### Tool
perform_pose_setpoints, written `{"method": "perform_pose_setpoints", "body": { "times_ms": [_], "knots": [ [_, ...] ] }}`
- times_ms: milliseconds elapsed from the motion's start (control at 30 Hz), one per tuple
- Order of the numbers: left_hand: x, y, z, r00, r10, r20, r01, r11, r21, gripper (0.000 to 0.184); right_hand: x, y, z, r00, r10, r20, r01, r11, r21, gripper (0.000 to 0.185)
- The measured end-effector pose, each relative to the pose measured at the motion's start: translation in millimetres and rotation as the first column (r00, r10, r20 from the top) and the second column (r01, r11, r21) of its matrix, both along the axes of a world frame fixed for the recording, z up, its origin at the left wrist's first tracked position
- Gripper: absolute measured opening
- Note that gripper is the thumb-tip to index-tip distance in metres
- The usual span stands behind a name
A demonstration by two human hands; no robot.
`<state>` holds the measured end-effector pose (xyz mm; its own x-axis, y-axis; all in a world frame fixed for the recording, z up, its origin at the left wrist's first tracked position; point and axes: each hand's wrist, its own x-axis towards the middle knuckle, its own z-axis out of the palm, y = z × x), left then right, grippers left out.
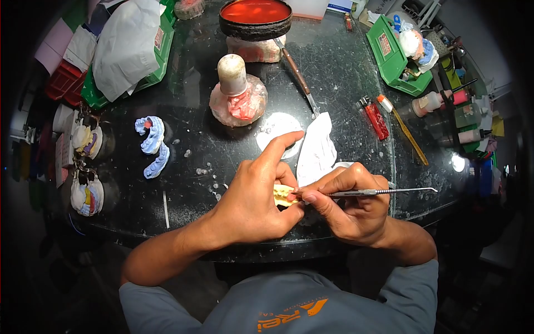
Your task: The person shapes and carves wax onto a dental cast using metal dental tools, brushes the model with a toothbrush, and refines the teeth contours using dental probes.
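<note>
The thin tool point(356, 193) looks like smooth, shiny metal. The yellow tooth model point(282, 190) looks dull and chalky. The black tabletop point(345, 67) is glossy (though gritty in places). The knife handle point(295, 70) looks like wood, and the white cloth point(317, 149) looks matt.

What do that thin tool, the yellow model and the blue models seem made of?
Tool: probably metal, grey and shiny, with a ridged handle. Yellow model: perhaps plaster, opaque; fingers hide much. Blue models: plaster or resin, opaque and rather matte.
</note>
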<state>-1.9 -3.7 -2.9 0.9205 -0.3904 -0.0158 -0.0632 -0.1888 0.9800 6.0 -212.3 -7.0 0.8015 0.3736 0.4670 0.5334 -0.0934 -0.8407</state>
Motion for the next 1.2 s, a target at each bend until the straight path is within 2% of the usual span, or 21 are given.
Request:
{"method": "perform_pose_setpoints", "body": {
  "times_ms": [267, 367, 767, 967, 1200],
  "knots": [
    [-0.1, 0.3, 0.0, 1.0, -0.007, 0.002, 0.007, 1.0, 0.002, 0.091, 0.5, -2.6, 2.2, 1.0, 0.016, 0.007, -0.016, 0.999, -0.052, 0.014],
    [0.3, 0.4, 0.0, 1.0, -0.007, -0.014, 0.007, 1.0, -0.007, 0.092, -0.1, 1.9, -2.3, 1.0, -0.01, 0.003, 0.01, 0.999, 0.043, 0.015],
    [-0.5, -0.2, -2.0, 1.0, -0.004, 0.018, 0.004, 1.0, -0.013, 0.091, 1.6, -3.0, 3.5, 0.999, 0.036, 0.017, -0.035, 0.998, -0.058, 0.014],
    [-0.1, 0.1, 1.1, 1.0, 0.0, -0.014, 0.0, 1.0, 0.0, 0.092, -1.8, 1.3, -1.1, 1.0, -0.013, -0.025, 0.014, 0.999, 0.036, 0.015],
    [-0.8, -0.2, -1.0, 1.0, 0.001, 0.025, -0.001, 1.0, 0.009, 0.091, 1.6, -1.6, 3.1, 0.999, 0.034, 0.026, -0.033, 0.999, -0.036, 0.015]
  ]
}}
